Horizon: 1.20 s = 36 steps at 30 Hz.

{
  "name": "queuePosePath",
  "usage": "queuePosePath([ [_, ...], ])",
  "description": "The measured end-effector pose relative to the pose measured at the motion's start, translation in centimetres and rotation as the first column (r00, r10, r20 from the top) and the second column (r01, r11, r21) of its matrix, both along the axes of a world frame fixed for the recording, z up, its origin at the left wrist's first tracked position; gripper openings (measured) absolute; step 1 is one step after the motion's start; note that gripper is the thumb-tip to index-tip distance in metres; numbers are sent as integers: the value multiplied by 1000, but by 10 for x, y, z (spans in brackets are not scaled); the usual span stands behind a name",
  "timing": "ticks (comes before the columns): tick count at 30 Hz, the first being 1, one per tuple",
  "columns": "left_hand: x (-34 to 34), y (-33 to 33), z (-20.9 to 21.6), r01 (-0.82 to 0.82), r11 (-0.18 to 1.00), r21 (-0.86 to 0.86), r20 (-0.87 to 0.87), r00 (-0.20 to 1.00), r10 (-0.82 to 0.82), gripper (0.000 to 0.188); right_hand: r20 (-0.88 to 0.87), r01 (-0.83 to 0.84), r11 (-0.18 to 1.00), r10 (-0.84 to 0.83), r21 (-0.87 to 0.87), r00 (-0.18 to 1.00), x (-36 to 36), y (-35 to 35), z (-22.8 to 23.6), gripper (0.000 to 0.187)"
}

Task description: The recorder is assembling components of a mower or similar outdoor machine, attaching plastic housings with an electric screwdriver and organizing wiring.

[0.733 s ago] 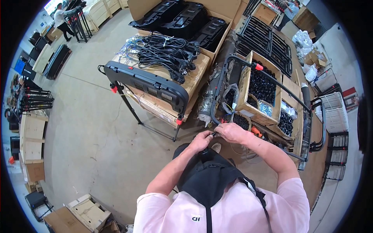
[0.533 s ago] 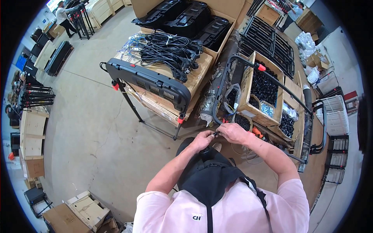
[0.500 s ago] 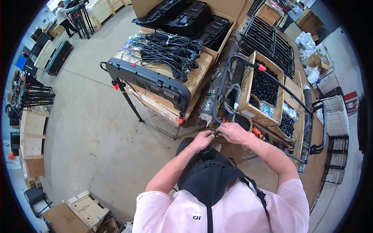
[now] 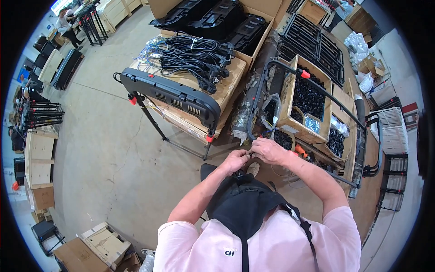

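My left hand (image 4: 236,161) and my right hand (image 4: 268,151) meet in front of me, fingers pinched together at the tips. Whatever they hold between them is too small and too covered to name. Right beside the right hand is the lower bend of a black tubular frame (image 4: 255,100) with a red clip (image 4: 305,74); whether the hand touches it, I cannot tell. Ahead on the left stands a long dark grey plastic panel (image 4: 170,90) on black legs with red clips. Behind it a bundle of black cables with plugs (image 4: 192,59) lies on a wooden crate (image 4: 233,84).
Cardboard boxes of small black parts (image 4: 310,97) stand at right, near an orange-handled tool (image 4: 301,152). Black plastic covers (image 4: 215,20) fill a carton at the back. Folded cartons (image 4: 84,254) lie at lower left. A co-worker (image 4: 65,27) stands far left, another person (image 4: 343,11) far right.
My hands stay together and have shifted slightly; the small dark thing glimpsed between the fingertips is now hidden. The view has moved a little. The far-left co-worker has changed posture.
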State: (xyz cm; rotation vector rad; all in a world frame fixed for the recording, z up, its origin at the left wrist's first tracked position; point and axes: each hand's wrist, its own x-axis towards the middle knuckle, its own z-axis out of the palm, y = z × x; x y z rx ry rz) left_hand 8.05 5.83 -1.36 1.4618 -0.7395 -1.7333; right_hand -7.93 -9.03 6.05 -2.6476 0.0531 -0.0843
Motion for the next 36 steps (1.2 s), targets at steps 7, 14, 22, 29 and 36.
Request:
queuePosePath([
  [7, -2, 0, -24, -24, 999, -28, -38, 999, 23, 17, -49, -26, 999, 28, 48, 998, 0, 0, 0, 12],
  [14, -3, 0, -10, -43, 999, -1, -71, 997, 42, 16, -67, -54, 998, 52, -24, 996, -1, 1, 1, 16],
  [22, -3, 0, -9, -25, 1000, 1, -26, 999, 25, 17, -77, -1, 1000, -1, -26, 997, 1, 1, -4, 12],
  [29, -5, -3, -10, -58, 998, 8, 28, 998, 57, 33, -116, 94, 995, -91, 19, 989, -3, 5, -5, 8],
  [36, -6, 0, -30, -65, 995, -72, 226, 971, 80, 28, -47, 487, 849, -488, 203, 871, -28, 65, 4, 26],
])
